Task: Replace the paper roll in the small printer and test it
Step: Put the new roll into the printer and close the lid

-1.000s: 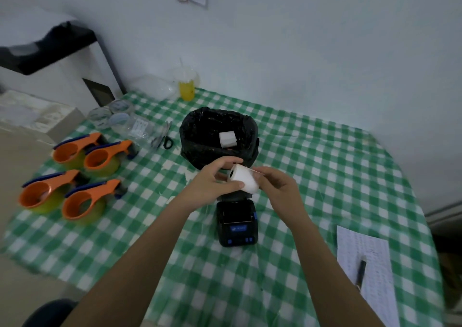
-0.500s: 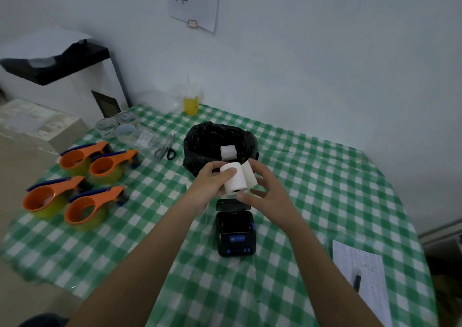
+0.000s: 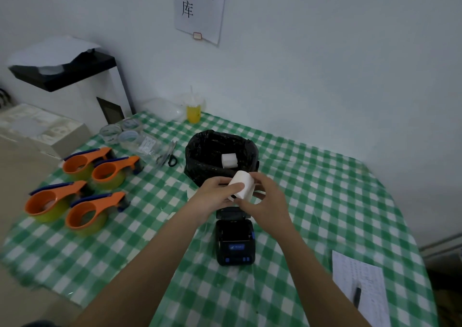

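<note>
A white paper roll is held in the air between both hands, just above the far end of the small black printer. My left hand grips the roll from the left and my right hand holds it from the right and below. The printer lies on the green checked tablecloth with its lid flipped open toward the far side and a blue panel at its near end. A second white roll lies inside the black-lined bin behind the hands.
Several orange tape dispensers sit at the left. Clear tape rolls and scissors lie behind them. A cup of yellow drink stands at the back. A printed sheet with a pen lies at the near right.
The roll has been turned in my hands and now sits lower, closer to the open printer. The camera has tilted up, showing more of the wall.
</note>
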Tool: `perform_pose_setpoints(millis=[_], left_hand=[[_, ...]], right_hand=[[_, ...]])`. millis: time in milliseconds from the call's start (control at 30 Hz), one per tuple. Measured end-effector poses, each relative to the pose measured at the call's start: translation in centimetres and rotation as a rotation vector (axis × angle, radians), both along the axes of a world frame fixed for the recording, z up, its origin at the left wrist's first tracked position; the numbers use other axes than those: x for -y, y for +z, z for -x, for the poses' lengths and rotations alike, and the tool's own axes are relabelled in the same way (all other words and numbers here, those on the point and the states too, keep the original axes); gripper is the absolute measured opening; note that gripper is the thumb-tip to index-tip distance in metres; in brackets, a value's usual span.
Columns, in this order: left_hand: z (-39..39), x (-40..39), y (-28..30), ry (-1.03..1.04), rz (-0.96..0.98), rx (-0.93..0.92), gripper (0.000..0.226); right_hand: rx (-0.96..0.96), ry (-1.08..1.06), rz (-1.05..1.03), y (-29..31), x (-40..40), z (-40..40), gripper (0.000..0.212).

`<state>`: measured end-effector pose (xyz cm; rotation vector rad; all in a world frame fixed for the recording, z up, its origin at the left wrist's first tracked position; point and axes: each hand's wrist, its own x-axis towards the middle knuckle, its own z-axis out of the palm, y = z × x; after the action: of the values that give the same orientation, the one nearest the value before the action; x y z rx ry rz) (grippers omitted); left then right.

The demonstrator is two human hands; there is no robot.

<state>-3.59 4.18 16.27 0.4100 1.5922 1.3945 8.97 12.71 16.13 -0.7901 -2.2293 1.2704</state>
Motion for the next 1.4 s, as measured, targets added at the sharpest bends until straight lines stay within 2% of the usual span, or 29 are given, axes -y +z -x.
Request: perform_pose_setpoints(millis=[100, 167, 233, 300, 400, 567, 633, 767, 867, 967, 1033, 1100, 1167, 1233, 1400], left_hand=[[0.2, -0.2, -0.2, -0.004, 0.019, -0.033, 0.032], [0.5, -0.3, -0.3, -0.017, 0.035, -0.034, 0.028], [0.9, -0.3, -0.5, -0.031, 0.055, -0.011, 0.019], [1.2, -0.3, -0.8, -0.07, 0.071, 0.004, 0.013], [1.1, -0.3, -1.5, -0.145, 0.094, 0.011, 0.021], [1.0, -0.2, -3.7, -0.222, 0.114, 0.072, 0.035], [0.6, -0.3, -5.1, -0.229, 0.129, 0.067, 0.033], [-0.4, -0.3, -8.1, -0.196, 0.171, 0.134, 0.017], [-0.6, -0.3, -10.5, -0.174, 0.309, -0.024, 0.037], [-0.4, -0.3, -12.0, -0.121, 0.45, -0.322, 0.031], [0.0, -0.4, -12.6, -0.04, 0.458, -0.449, 0.023], [0.5, -0.2, -13.1, 0.027, 0.412, -0.639, 0.018], [0.9, 0.0, -13.8, 0.017, 0.334, -0.827, 0.018], [1.2, 0.0, -14.2, -0.025, 0.281, -0.883, 0.021], [1.8, -0.4, -15.6, -0.05, 0.282, -0.815, 0.023]], right_hand=[[0.026, 0.153, 0.099, -0.1, -0.6, -0.7, 0.082], [0.091, 0.275, 0.043, -0.3, -1.5, -1.3, 0.081], [0.138, 0.302, -0.172, -0.9, -2.2, -1.6, 0.056], [0.108, 0.243, -0.435, -1.7, -2.8, -1.5, 0.025], [0.086, 0.219, -0.601, -2.7, -3.4, -1.1, 0.008], [0.186, 0.349, -0.493, -4.9, -3.5, -1.2, 0.002], [0.182, 0.346, -0.483, -6.5, -3.0, -1.5, 0.002], [0.198, 0.267, -0.513, -10.3, -1.7, -2.1, 0.022], [0.257, 0.203, -0.472, -13.5, -1.2, -2.4, 0.023], [0.288, 0.167, -0.418, -15.8, -1.2, -2.2, 0.01], [0.307, 0.149, -0.389, -16.7, -1.4, -1.8, 0.004], [0.315, 0.152, -0.376, -17.4, -1.6, -1.3, 0.007], [0.328, 0.179, -0.385, -17.8, -1.8, -0.8, 0.006], [0.352, 0.219, -0.381, -18.0, -1.9, -0.5, 0.005], [0.414, 0.243, -0.345, -18.4, -2.4, 0.2, 0.006]])
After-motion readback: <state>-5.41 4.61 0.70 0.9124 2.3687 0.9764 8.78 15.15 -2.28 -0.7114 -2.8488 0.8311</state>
